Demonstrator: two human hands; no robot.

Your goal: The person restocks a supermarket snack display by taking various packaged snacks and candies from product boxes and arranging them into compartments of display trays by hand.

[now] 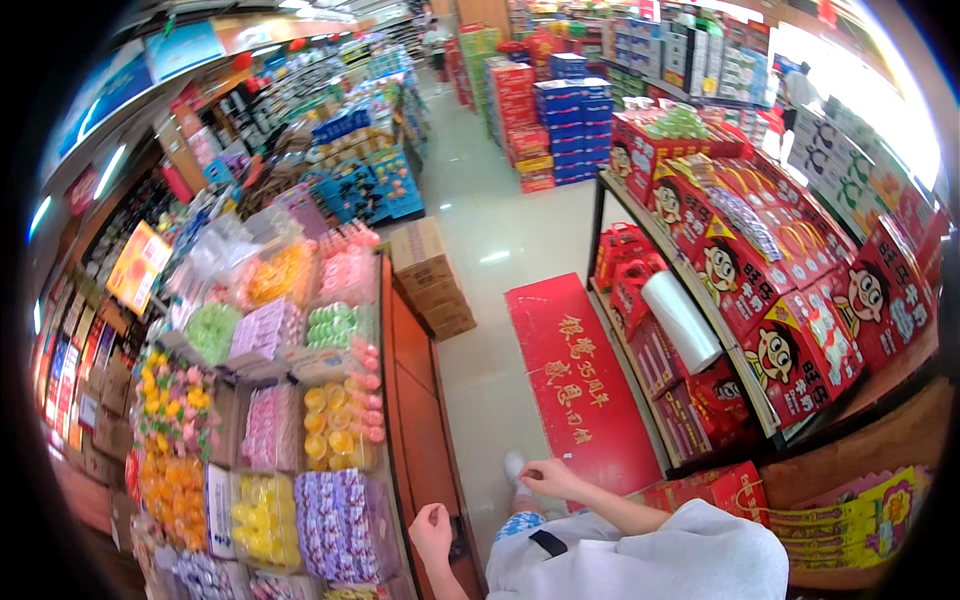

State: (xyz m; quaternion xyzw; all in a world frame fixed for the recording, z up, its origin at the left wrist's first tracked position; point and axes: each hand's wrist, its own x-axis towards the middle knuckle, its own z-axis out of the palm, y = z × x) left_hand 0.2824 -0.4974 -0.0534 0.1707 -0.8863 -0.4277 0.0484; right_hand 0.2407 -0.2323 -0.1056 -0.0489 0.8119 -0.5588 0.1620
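My left hand hovers near the edge of a wooden display stand with loosely curled fingers; nothing shows in it. Just behind it is a small dark object that I cannot make out. Over the floor in front of my body, my right hand is also curled, thumb near the fingertips, with nothing visible in it. On the stand beside my left hand are clear bins of purple-and-white wrapped sweets, yellow jelly cups and orange jelly cups.
A red floor mat bearing writing lies ahead to the right. Beyond it, a rack holds red milk cartons and a plastic bag roll. Cardboard boxes stand against the display stand. Stacked blue boxes rise farther along the tiled aisle.
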